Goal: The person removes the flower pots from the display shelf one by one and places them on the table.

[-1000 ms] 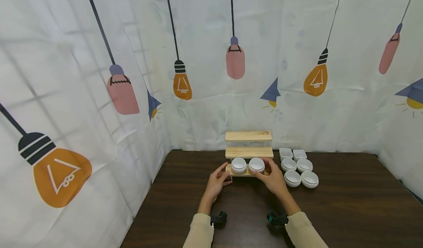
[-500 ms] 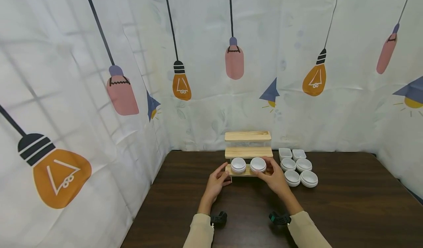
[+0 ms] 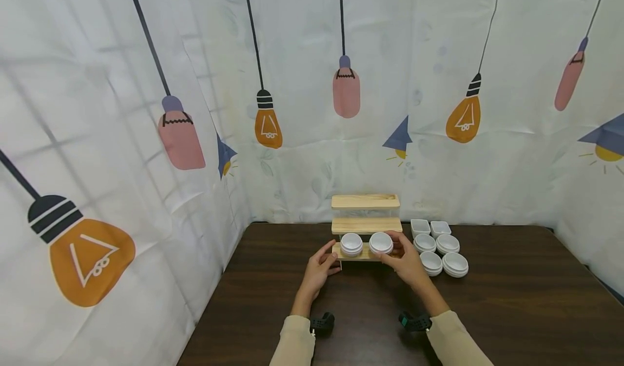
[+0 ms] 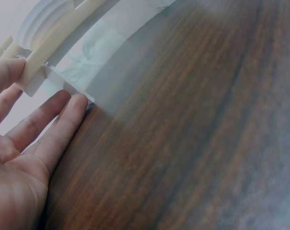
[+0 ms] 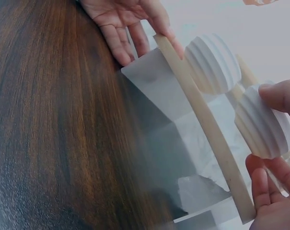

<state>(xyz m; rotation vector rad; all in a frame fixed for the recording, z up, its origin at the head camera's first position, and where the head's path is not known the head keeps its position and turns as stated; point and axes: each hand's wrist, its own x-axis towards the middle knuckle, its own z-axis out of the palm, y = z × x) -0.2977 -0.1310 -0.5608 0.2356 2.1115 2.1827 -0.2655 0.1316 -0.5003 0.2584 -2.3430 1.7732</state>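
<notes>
A three-tier wooden step rack (image 3: 366,226) with clear side panels stands at the back of the table. Its lowest shelf (image 5: 207,124) bears two small white ridged bowls side by side. My left hand (image 3: 317,273) grips that shelf's left end between thumb and fingers, with other fingertips by the clear side panel (image 4: 70,85). The left bowl (image 3: 351,244) is touched by neither hand. My right hand (image 3: 408,266) pinches the right bowl (image 3: 381,243), thumb in front and fingers round its far side. Whether each bowl is a single piece or a stack cannot be told.
Right of the rack stand two square white dishes (image 3: 420,227) and several round white bowls (image 3: 455,265) in pairs. The rack's upper two shelves bear nothing. A lamp-patterned curtain (image 3: 302,171) hangs close behind the dark wooden table (image 3: 526,295).
My right hand has shifted the right bowl slightly to the right, widening the gap between the two bowls. The left hand stays at the shelf's end.
</notes>
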